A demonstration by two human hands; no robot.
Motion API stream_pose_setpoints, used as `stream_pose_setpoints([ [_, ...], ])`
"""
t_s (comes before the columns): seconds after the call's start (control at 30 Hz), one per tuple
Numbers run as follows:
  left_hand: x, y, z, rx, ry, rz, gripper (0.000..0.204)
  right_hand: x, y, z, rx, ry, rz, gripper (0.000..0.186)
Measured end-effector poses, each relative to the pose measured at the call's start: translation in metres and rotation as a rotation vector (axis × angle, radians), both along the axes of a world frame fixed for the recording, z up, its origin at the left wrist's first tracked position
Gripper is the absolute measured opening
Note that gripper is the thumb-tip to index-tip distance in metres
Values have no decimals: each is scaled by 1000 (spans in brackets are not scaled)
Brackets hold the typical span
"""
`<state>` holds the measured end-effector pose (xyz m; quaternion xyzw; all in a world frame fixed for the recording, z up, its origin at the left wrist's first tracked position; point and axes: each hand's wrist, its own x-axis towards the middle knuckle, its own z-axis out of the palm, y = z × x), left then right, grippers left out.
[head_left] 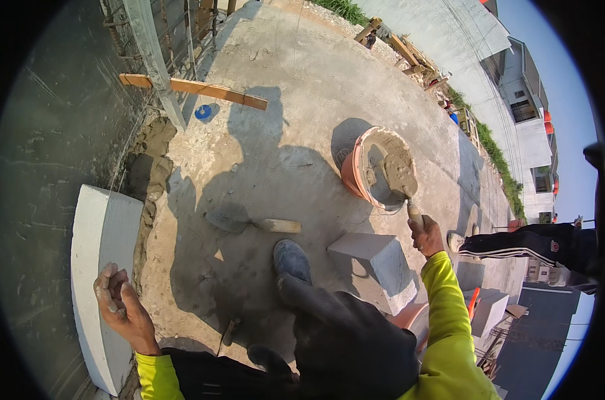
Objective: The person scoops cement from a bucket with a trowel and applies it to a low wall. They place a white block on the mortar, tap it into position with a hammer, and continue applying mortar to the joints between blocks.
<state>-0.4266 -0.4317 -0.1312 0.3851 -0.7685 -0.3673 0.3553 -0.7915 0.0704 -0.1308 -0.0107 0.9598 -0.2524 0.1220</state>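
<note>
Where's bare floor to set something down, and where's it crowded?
Bare: the wide stretch of floor between wooden board and orange bucket; a narrower shaded strip between the mortar and the floor trowel. Crowded: lower middle, with boot and loose block; bucket's near side, with right hand; left edge, with left hand by the wall block.
</note>
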Motion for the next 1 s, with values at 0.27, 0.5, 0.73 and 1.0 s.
stream_pose_setpoints([
  [0.27,4,-1,12,42,83,118,32,33,-38,16,-273,-110,-62,34],
  [0.5,14,-12,10,-15,59,223,32,97,-174,35,-638,-520,163,28],
  [0.73,52,-24,0,-93,-99,358,31,126,-388,-87,-700,-691,646,48],
  [1.0,86,-18,-7,-56,-201,450,35,195,-479,-164,-465,-226,1099,61],
])
